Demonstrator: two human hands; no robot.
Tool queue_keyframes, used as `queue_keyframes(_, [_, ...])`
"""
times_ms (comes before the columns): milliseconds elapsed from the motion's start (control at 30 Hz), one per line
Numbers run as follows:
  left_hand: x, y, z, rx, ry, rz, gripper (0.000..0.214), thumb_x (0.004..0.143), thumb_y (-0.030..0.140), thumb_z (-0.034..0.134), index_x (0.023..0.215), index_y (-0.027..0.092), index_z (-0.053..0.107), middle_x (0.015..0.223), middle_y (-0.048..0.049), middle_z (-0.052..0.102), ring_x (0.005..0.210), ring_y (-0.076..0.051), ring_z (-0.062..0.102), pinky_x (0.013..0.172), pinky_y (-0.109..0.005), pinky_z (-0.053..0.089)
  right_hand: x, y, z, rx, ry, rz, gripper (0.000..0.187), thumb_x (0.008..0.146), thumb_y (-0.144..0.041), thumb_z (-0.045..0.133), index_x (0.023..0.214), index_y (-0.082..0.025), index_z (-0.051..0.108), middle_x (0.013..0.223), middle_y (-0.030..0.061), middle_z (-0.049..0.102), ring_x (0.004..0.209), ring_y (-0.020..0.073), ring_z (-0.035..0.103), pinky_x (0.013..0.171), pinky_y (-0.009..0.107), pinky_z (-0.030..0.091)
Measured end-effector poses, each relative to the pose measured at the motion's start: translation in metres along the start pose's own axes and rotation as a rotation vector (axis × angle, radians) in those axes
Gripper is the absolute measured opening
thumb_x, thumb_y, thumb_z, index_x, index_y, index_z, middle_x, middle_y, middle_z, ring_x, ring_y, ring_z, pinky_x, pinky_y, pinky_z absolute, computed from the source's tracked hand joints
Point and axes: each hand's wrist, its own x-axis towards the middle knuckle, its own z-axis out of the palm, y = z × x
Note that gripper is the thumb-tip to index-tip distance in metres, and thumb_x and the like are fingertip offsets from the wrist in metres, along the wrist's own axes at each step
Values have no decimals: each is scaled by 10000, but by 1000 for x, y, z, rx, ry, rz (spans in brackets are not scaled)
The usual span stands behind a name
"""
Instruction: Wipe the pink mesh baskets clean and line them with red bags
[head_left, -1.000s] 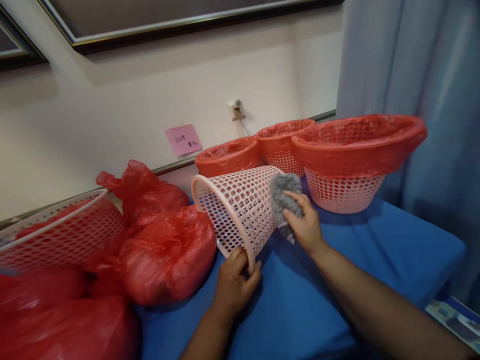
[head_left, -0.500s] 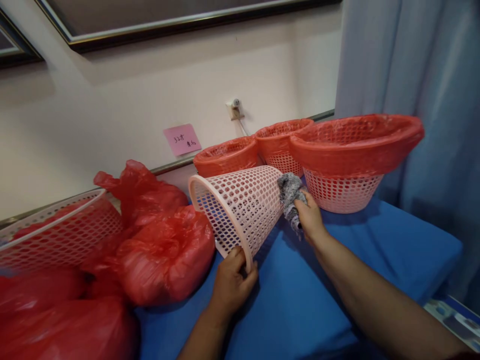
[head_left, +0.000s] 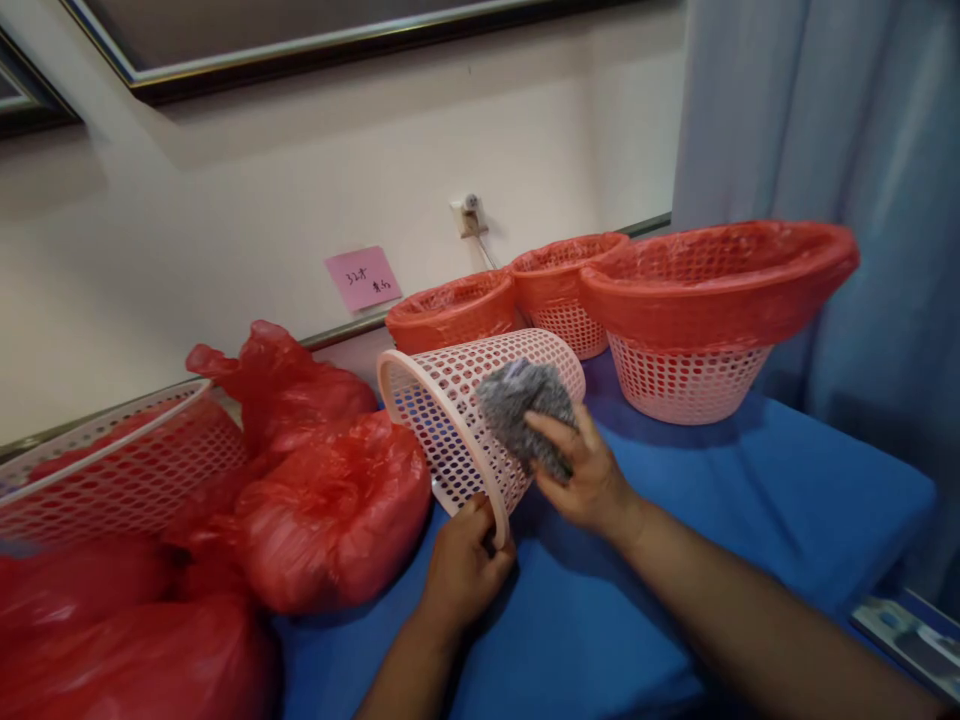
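Note:
A pink perforated plastic basket (head_left: 457, 395) lies on its side on the blue tabletop (head_left: 675, 520), its mouth facing left. My left hand (head_left: 466, 570) is closed on the lower part of the basket's rim. My right hand (head_left: 585, 470) is closed on a grey fuzzy cloth (head_left: 517, 405) and presses it against the basket's outer side wall.
Three baskets lined with red bags stand behind: a big one (head_left: 697, 300) at right and two smaller ones (head_left: 570, 275) (head_left: 450, 310) by the wall. Stuffed red plastic bags (head_left: 315, 490) and another pink basket (head_left: 112, 460) fill the left. A pink note (head_left: 363, 278) hangs on the wall.
My right hand has carried the grey cloth from the basket's bottom end leftward onto its side wall. The left hand keeps its hold on the rim.

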Motion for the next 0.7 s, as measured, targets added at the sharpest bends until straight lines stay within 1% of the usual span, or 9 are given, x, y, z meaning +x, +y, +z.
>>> queue_keyframes(133, [1, 2, 0, 56, -72, -18, 97, 776, 138, 554, 789, 186, 637, 878, -66, 662, 820, -214, 645, 790, -330, 538, 13, 50, -1, -173, 187, 478, 607, 824, -167, 588, 1427, -236, 555, 1282, 142, 568, 1231, 313, 627, 1089, 549, 521])
queue_keyframes(200, [0, 1, 1, 84, -100, -30, 104, 745, 113, 575, 795, 184, 634, 878, -60, 662, 818, -212, 644, 783, -324, 536, 16, 61, -2, -230, 206, 588, 634, 812, -181, 588, 1444, -188, 537, 1292, 177, 570, 1258, 349, 610, 1097, 592, 497])
queue_keyframes(233, [0, 0, 2, 96, -110, -36, 117, 734, 103, 581, 800, 183, 636, 880, -58, 662, 819, -211, 643, 779, -322, 535, 15, 60, -2, -241, 192, 584, 667, 817, -183, 586, 1478, -182, 499, 1321, 189, 563, 1284, 358, 595, 1104, 601, 488])
queue_keyframes(300, [1, -2, 3, 107, -115, -51, 145, 731, 91, 581, 821, 182, 649, 889, -59, 665, 825, -210, 646, 779, -320, 537, 12, 49, -1, -234, 149, 467, 771, 838, -178, 576, 1575, -192, 350, 1419, 200, 524, 1359, 357, 546, 1123, 598, 476])
queue_keyframes(367, [1, -2, 1, 104, -105, -63, 174, 747, 95, 576, 861, 183, 673, 919, -65, 675, 849, -215, 657, 801, -330, 546, 6, 29, 0, -198, 103, 245, 896, 855, -158, 567, 1644, -213, 147, 1528, 194, 455, 1435, 341, 480, 1144, 583, 468])
queue_keyframes(433, [2, 0, -1, 84, -81, -49, 194, 775, 123, 584, 917, 193, 698, 970, -74, 693, 890, -229, 673, 830, -347, 559, 1, 8, 0, -131, 29, -21, 962, 857, -138, 566, 1659, -237, 43, 1581, 172, 416, 1462, 324, 452, 1148, 556, 479])
queue_keyframes(533, [1, 9, -5, -7, 29, 33, 227, 856, 231, 618, 1062, 206, 710, 1058, -91, 716, 955, -251, 691, 859, -369, 579, -4, -15, -3, -19, -105, -269, 853, 854, -151, 576, 1627, -308, 253, 1544, 118, 469, 1357, 297, 561, 1078, 485, 554])
queue_keyframes(600, [-1, 16, -7, -98, 166, 100, 258, 907, 315, 621, 1123, 199, 700, 1057, -95, 726, 950, -252, 697, 861, -375, 590, -6, -23, -4, 31, -149, -323, 703, 856, -178, 581, 1530, -336, 455, 1493, 89, 517, 1253, 276, 631, 1007, 446, 599])
queue_keyframes(700, [-4, 23, -9, -195, 315, 151, 236, 969, 341, 567, 1075, 192, 716, 1004, -89, 739, 914, -241, 706, 857, -373, 598, -9, -24, -2, 55, -140, -358, 600, 845, -175, 580, 1421, -343, 585, 1443, 66, 560, 1180, 254, 662, 966, 427, 616])
